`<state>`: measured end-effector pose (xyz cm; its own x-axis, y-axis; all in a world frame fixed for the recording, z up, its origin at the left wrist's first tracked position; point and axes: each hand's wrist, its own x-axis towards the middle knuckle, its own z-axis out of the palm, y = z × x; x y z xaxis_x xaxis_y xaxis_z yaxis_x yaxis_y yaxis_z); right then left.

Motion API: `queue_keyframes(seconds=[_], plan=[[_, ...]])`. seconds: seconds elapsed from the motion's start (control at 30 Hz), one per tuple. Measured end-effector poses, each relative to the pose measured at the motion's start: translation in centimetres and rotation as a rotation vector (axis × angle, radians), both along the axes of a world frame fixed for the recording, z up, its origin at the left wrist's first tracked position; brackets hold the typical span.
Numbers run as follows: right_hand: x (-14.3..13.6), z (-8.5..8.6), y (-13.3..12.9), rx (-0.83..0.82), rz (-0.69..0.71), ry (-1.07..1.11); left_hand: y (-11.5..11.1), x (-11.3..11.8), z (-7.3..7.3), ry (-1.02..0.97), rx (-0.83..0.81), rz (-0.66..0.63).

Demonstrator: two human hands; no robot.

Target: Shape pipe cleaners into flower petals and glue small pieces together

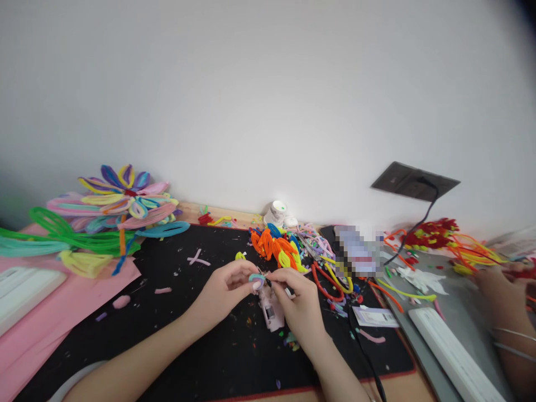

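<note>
Between my two hands, above the black mat (167, 340), is a short curled pipe cleaner (255, 277) in teal and purple. My left hand (232, 285) pinches it between thumb and fingers. From the other side my right hand (299, 296) closes its thumb and fingertips at its right end; my fingers partly cover that end. Just below lies a pale pink device (271, 312) with a dark window, partly hidden by my right hand. Behind it is a pile of orange pipe cleaner loops (272, 245), with blue and yellow ones beside them.
Large pipe cleaner flowers (129, 195) lie at the left over pink paper (100, 290). A paper cup (275, 213) stands by the wall. At the right are a white bar (454, 354), a black cable (368, 357) and a co-worker's hand (498, 290) among red and orange pipe cleaners.
</note>
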<state>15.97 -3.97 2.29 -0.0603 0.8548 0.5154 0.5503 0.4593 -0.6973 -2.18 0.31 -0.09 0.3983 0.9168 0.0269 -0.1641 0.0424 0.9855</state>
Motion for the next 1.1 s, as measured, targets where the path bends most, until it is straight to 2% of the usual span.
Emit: queue_keyframes(seconds=[0.2, 0.3, 0.47, 0.67, 0.8, 0.9, 1.1], plan=[[1.7, 0.7, 0.2, -0.081, -0.026, -0.05, 0.3, -0.1, 0.5, -0.022, -0.032, 0.075], [3.7, 1.0, 0.2, -0.243, -0.06, -0.137, 0.6, -0.2, 1.1, -0.062, -0.074, 0.164], [5.6, 1.3, -0.6, -0.534, 0.057, -0.237, 0.8, -0.3, 1.7, -0.081, -0.093, 0.243], [5.2, 2.2, -1.2, -0.704, 0.119, -0.391, 0.7, -0.3, 1.9, -0.074, -0.098, 0.273], [5.0, 2.3, -1.1, -0.714, 0.148, -0.458, 0.7, -0.4, 1.9, -0.073, -0.103, 0.291], [4.9, 2.2, -0.8, -0.7, 0.124, -0.406, 0.8, -0.4, 2.0, -0.077, -0.106, 0.306], [5.0, 3.3, -0.1, -0.483, 0.103, 0.051, 0.7, -0.4, 2.0, -0.088, -0.115, 0.285]])
